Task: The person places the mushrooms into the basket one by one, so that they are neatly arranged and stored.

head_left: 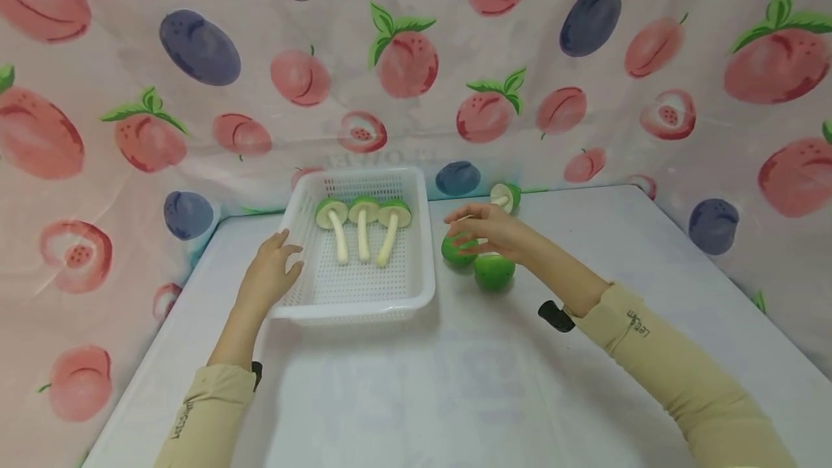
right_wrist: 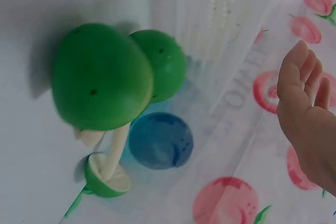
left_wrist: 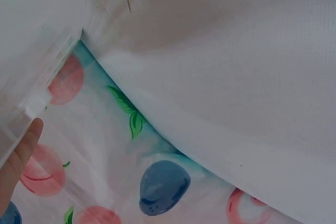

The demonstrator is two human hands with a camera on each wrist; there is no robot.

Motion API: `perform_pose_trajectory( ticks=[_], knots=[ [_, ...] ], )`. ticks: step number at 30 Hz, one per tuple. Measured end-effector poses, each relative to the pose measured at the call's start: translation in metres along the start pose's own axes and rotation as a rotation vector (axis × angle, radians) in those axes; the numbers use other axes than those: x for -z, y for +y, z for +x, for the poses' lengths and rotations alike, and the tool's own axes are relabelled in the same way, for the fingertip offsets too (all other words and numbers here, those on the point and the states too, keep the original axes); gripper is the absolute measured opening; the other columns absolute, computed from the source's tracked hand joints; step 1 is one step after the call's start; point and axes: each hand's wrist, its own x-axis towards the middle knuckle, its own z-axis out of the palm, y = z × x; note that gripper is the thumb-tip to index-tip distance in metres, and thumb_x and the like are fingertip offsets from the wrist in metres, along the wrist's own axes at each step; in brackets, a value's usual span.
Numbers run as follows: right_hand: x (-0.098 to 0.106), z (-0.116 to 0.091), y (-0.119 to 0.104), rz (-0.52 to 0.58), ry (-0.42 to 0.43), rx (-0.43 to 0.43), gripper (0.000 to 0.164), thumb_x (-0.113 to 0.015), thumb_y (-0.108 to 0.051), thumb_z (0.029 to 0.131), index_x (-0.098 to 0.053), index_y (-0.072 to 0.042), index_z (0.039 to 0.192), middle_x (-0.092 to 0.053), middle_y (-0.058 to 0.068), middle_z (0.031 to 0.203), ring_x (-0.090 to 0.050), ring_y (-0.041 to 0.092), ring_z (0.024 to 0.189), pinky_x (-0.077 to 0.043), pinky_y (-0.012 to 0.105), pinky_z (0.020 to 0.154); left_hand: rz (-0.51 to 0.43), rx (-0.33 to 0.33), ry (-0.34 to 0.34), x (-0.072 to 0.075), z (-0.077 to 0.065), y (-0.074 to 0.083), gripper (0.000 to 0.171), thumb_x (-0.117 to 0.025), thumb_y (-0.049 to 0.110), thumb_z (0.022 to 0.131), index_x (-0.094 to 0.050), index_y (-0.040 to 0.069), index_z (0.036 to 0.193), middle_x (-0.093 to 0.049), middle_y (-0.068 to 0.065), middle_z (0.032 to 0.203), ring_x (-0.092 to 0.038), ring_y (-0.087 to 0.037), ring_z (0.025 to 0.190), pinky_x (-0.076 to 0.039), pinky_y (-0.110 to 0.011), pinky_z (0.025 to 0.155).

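Observation:
Three toy mushrooms with green caps and cream stems lie side by side in a white perforated plastic basket (head_left: pixel 364 307); the middle one (head_left: pixel 363 233) is between the other two. My left hand (head_left: pixel 268 271) is at the basket's left rim, fingers loosely bent; one fingertip shows beside the rim in the left wrist view. Right of the basket are three more mushrooms: one green cap (head_left: pixel 458 251), a nearer cap (head_left: pixel 495 274) and a farther mushroom (head_left: pixel 510 198) with its pale underside showing. Over these hovers my right hand (head_left: pixel 492 231), fingers relaxed and nothing in them.
A white-covered table (head_left: pixel 403 396) carries everything. Behind it hangs a fruit-printed cloth (head_left: pixel 416 121), which also drops past the left and right table edges. The basket stands near the back edge, left of centre.

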Motion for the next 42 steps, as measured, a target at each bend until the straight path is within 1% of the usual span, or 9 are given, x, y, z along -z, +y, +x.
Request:
perform_pose_trajectory(
  ticks=[3, 8, 13, 22, 27, 31, 36, 39, 42],
  knots=[
    [0.011, -0.005, 0.006, -0.031, -0.003, -0.006, 0.033, -0.052, -0.017, 0.095, -0.049, 0.001, 0.122, -0.060, 0.002, 0.102, -0.062, 0.019, 0.090, -0.056, 0.036, 0.085, -0.002, 0.000, -0.003, 0.000, 0.000, 0.001, 0.033, -0.058, 0.009, 0.089, -0.059, -0.009, 0.117, -0.032, -0.033, 0.145, -0.027, -0.050, 0.135, -0.029, -0.063, 0.107],
    [0.027, -0.012, 0.017, -0.019, -0.010, -0.029, 0.042, -0.051, -0.016, 0.096, -0.041, 0.007, 0.129, -0.062, 0.000, 0.097, -0.063, 0.016, 0.089, -0.055, 0.038, 0.089, -0.004, 0.001, 0.000, 0.000, 0.000, 0.003, 0.033, -0.058, 0.009, 0.089, -0.059, -0.009, 0.117, -0.032, -0.032, 0.145, -0.027, -0.049, 0.135, -0.028, -0.063, 0.108],
    [0.041, -0.020, 0.027, -0.034, 0.005, -0.038, 0.041, -0.049, -0.015, 0.097, -0.040, 0.007, 0.130, -0.063, -0.001, 0.094, -0.063, 0.013, 0.088, -0.053, 0.042, 0.094, -0.007, -0.007, 0.008, 0.000, 0.000, 0.005, 0.033, -0.058, 0.009, 0.089, -0.059, -0.010, 0.116, -0.033, -0.033, 0.144, -0.027, -0.049, 0.135, -0.028, -0.062, 0.109],
    [0.063, -0.025, 0.047, -0.065, 0.046, -0.070, 0.043, -0.051, -0.016, 0.096, -0.040, 0.006, 0.132, -0.062, -0.004, 0.091, -0.062, 0.012, 0.086, -0.054, 0.038, 0.091, 0.005, -0.009, 0.001, -0.001, 0.001, 0.007, 0.033, -0.058, 0.008, 0.089, -0.059, -0.010, 0.116, -0.033, -0.034, 0.143, -0.028, -0.051, 0.133, -0.028, -0.063, 0.108],
    [0.074, -0.024, 0.060, -0.082, 0.073, -0.071, 0.046, -0.052, -0.016, 0.095, -0.039, 0.008, 0.132, -0.063, -0.006, 0.090, -0.063, 0.012, 0.087, -0.053, 0.040, 0.092, 0.004, -0.018, 0.001, -0.002, 0.003, 0.007, 0.034, -0.059, 0.009, 0.089, -0.058, -0.009, 0.117, -0.033, -0.034, 0.143, -0.028, -0.050, 0.134, -0.029, -0.063, 0.108],
    [0.076, -0.021, 0.067, -0.155, 0.103, -0.078, 0.045, -0.054, -0.017, 0.094, -0.042, 0.007, 0.131, -0.063, 0.000, 0.099, -0.061, 0.020, 0.096, -0.051, 0.044, 0.095, 0.002, -0.020, -0.012, -0.001, 0.002, 0.006, 0.034, -0.058, 0.009, 0.089, -0.058, -0.010, 0.117, -0.033, -0.034, 0.144, -0.027, -0.051, 0.134, -0.029, -0.063, 0.107],
    [0.070, -0.011, 0.071, -0.299, 0.111, -0.072, 0.040, -0.057, -0.021, 0.093, -0.050, 0.002, 0.125, -0.059, 0.015, 0.118, -0.055, 0.030, 0.105, -0.054, 0.040, 0.090, 0.003, -0.007, -0.009, 0.003, -0.005, 0.001, 0.033, -0.058, 0.008, 0.089, -0.058, -0.010, 0.117, -0.032, -0.034, 0.144, -0.027, -0.052, 0.133, -0.029, -0.065, 0.106],
    [0.068, -0.010, 0.074, -0.352, 0.116, -0.074, 0.039, -0.058, -0.023, 0.093, -0.052, 0.001, 0.123, -0.060, 0.016, 0.115, -0.054, 0.029, 0.101, -0.055, 0.038, 0.085, 0.005, -0.010, -0.009, 0.003, -0.005, -0.001, 0.033, -0.058, 0.008, 0.089, -0.058, -0.010, 0.117, -0.032, -0.034, 0.144, -0.027, -0.052, 0.134, -0.029, -0.065, 0.106],
    [0.069, -0.013, 0.079, -0.388, 0.129, -0.078, 0.039, -0.058, -0.022, 0.092, -0.052, 0.002, 0.122, -0.059, 0.015, 0.110, -0.052, 0.024, 0.094, -0.055, 0.038, 0.081, 0.004, -0.022, -0.013, 0.001, -0.001, 0.001, 0.034, -0.058, 0.009, 0.089, -0.058, -0.010, 0.117, -0.032, -0.034, 0.144, -0.027, -0.051, 0.134, -0.029, -0.064, 0.106]
  ],
)
